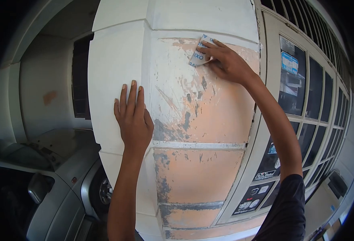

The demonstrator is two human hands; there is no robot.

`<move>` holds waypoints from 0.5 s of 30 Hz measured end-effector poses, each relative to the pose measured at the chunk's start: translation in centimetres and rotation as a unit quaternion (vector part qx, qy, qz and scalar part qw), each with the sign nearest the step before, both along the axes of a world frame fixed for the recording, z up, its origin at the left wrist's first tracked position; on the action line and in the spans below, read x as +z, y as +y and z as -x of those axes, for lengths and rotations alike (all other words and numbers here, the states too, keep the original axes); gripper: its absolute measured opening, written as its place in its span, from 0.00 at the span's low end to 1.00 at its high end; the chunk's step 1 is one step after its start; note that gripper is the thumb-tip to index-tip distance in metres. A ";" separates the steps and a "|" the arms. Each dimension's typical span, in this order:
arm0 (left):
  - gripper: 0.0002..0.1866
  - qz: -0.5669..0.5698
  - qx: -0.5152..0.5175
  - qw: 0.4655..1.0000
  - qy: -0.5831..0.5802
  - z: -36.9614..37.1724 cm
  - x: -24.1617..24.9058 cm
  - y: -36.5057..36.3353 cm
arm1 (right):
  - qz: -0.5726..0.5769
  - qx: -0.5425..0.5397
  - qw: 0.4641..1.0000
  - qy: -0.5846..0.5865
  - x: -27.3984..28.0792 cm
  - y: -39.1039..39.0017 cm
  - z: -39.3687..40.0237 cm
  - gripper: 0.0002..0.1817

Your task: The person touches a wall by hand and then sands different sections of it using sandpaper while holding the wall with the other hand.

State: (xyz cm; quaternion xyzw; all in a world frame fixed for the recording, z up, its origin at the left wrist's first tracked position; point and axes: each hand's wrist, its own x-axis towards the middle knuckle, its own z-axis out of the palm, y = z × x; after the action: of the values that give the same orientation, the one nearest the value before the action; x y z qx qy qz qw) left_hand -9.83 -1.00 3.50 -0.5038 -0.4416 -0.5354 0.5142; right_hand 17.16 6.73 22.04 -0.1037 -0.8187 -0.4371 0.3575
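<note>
In the upper middle of the frame, the right hand (225, 60) presses a folded sandpaper sheet (199, 52), pale with blue lettering, flat against the pillar (197, 108), whose white paint is scraped to orange. The left hand (133, 116) rests open-palmed, holding nothing.

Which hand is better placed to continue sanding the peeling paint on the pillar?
The right hand: it already presses the sandpaper against the worn patch of the pillar. The left hand lies flat and bare on the white corner, probably only bracing.
</note>
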 end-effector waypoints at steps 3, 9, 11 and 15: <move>0.24 0.005 -0.003 1.000 0.006 0.0 0.0 -0.1 | 0.048 0.043 0.998 -0.020 0.7 -1.1 6.3 0.24; 0.25 -0.002 -0.014 1.000 0.007 0.1 0.2 -0.1 | 0.018 0.054 0.995 -0.082 2.4 -1.0 8.2 0.24; 0.25 0.002 -0.012 1.000 0.004 0.0 0.0 -0.2 | 0.029 0.040 0.997 -0.051 2.1 -1.2 7.4 0.24; 0.25 0.008 -0.016 1.000 0.003 0.1 0.0 -0.3 | 0.016 0.036 0.999 -0.020 2.0 -2.1 9.6 0.22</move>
State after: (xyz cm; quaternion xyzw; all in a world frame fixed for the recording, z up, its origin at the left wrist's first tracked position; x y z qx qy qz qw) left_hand -9.92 -1.32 3.46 -0.5169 -0.4359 -0.5386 0.5027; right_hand 7.55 4.61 24.08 -0.0710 -0.8359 -0.4130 0.3545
